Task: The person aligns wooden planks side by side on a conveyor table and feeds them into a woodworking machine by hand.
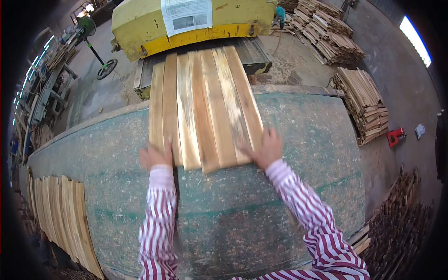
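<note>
Several wooden slats (206, 115) lie side by side in a flat row, their near ends uneven. Against the row's left edge, near its close end, is my left hand (156, 155), thumb over the top. My right hand (267, 148) clasps the opposite edge, its thumb also lying on the wood. Both hands are slightly blurred. The slats' far ends rest over the dark metal bed (259, 52) of a yellow woodworking machine (238, 17), just before the opening under its hood. Their near part is above a worn green worktable (224, 238).
More slats (59, 210) lie in a row at the table's left end. Stacked wood (364, 101) stands beyond the right edge, with a larger pile (325, 31) behind. A red tool (396, 137) is on the floor. Dark sticks (399, 224) fill the lower right.
</note>
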The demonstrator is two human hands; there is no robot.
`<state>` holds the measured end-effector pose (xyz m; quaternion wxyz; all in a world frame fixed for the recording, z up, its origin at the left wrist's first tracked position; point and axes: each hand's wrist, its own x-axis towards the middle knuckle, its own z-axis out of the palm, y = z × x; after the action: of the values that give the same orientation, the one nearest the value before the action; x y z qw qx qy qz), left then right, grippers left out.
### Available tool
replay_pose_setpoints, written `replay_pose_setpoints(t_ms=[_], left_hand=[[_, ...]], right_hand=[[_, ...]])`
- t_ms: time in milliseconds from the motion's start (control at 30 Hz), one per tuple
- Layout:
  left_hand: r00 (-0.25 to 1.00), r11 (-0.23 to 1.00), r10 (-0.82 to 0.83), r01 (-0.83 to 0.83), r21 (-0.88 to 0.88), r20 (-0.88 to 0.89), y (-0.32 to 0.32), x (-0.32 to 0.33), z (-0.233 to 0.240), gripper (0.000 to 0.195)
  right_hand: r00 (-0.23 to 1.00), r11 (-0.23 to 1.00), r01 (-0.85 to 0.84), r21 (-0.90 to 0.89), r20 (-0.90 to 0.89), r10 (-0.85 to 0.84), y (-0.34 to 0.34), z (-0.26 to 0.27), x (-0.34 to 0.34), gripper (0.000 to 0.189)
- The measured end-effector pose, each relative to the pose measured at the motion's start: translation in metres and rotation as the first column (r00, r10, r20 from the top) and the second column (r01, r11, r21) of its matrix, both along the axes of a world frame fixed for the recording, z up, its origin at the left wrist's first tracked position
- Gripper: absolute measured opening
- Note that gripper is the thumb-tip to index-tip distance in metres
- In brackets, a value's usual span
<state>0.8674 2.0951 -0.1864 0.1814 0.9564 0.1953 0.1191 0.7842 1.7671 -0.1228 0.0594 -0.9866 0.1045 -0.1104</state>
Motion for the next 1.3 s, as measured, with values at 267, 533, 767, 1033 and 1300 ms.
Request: replay_pose_setpoints(t_ms=[267, 533, 767, 1033, 1300], left_hand=[[0.912, 0.992, -0.114, 0.086, 0.09, 0.393, 0.024, 0.177, 0.014, 0.064], [0.913, 0.922, -0.352, 0.299, 0.247, 0.207, 0.094, -0.134, -0.008, 0.059], [0.954, 0.965, -0.17, 0.212, 0.155, -0.248, 0.085, -0.358, 0.017, 0.063], [0.925, 0.955, -0.18, 0.245, 0.165, -0.334, 0.084, -0.362, 0.005, 0.067], [0.913, 0.932, -0.354, 0.363, 0.013, -0.202, 0.102, -0.376, 0.011, 0.067]], right_hand=[[0.971, 0.925, -0.125, 0.359, 0.238, 0.039, -0.01, 0.029, 0.184, 0.049], [0.929, 0.855, -0.369, 0.364, 0.184, 0.323, 0.029, 0.007, -0.112, 0.031], [0.939, 0.915, -0.227, 0.334, -0.175, 0.297, 0.103, 0.016, -0.28, 0.06], [0.903, 0.933, -0.337, 0.127, -0.237, 0.358, 0.146, -0.007, -0.273, 0.065], [0.932, 0.954, -0.299, 0.022, -0.206, 0.297, 0.148, -0.01, -0.273, 0.066]])
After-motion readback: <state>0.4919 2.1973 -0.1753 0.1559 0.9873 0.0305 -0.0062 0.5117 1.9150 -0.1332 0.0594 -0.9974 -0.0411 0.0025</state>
